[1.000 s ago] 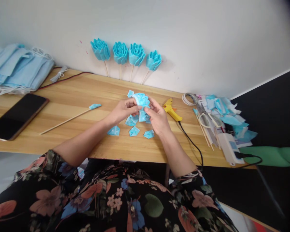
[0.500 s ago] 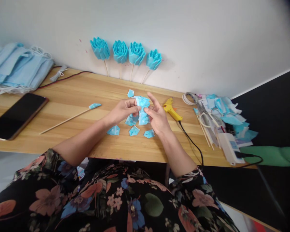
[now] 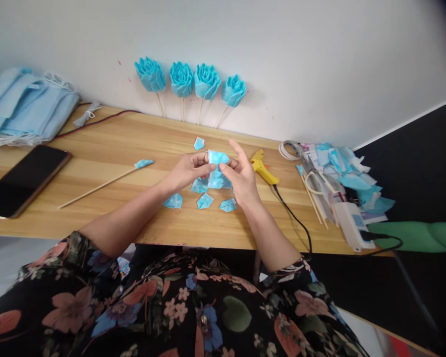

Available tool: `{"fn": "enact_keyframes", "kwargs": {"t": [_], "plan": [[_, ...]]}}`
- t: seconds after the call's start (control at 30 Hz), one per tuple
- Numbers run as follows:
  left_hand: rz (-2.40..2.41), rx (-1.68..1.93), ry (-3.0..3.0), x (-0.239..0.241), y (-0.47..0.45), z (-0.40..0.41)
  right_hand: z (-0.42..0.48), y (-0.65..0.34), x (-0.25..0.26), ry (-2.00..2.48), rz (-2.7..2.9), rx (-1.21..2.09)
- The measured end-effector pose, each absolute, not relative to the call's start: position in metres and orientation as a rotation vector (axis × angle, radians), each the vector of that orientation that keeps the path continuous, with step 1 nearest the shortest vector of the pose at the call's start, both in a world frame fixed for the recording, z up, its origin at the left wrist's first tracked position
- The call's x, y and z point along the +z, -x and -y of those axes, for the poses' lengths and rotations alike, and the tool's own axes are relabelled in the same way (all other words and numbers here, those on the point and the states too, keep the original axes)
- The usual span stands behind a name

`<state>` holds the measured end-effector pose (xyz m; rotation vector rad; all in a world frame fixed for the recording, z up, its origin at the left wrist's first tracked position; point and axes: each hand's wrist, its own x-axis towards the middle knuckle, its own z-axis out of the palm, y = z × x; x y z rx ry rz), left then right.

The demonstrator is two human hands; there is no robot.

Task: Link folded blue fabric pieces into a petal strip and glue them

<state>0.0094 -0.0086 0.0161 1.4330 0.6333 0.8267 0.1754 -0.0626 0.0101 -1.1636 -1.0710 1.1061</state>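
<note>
A light blue piece of mask fabric [image 3: 217, 157] is pinched between both hands above the table. My left hand [image 3: 188, 171] grips its left edge with thumb and fingers closed. On the right edge, my right hand [image 3: 241, 179] pinches with the thumb, its index finger raised. Below and around them lie folded blue petals: one petal [image 3: 173, 201] at the left, another petal [image 3: 205, 201] in the middle, and a third petal [image 3: 228, 205] at the right. A further petal [image 3: 198, 143] lies beyond the hands. More blue pieces under the hands are partly hidden.
Several blue fabric flowers [image 3: 181, 79] on sticks lean against the wall. At left are masks [image 3: 26, 106], a phone [image 3: 26, 181] and a blue-tipped stick [image 3: 100, 186]. A yellow glue gun [image 3: 263, 168], scissors [image 3: 315, 182], tape [image 3: 290, 149] and a power strip [image 3: 352, 225] lie right.
The held fabric has shifted between my fingers and now looks flatter at its top. Both hands stay in nearly the same place; the whole view has moved slightly.
</note>
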Motion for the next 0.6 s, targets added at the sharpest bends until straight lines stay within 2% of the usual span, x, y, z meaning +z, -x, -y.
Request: {"fn": "enact_keyframes", "kwargs": {"t": [0.37, 0.6], "plan": [[-0.638, 0.905, -1.268, 0.012, -0.008, 0.005, 0.058, -0.181, 0.001, 1.154, 1.03, 1.179], [-0.572, 0.848, -1.251, 0.003, -0.012, 0.006, 0.06, -0.179, 0.002, 1.156, 1.011, 1.066]]}}
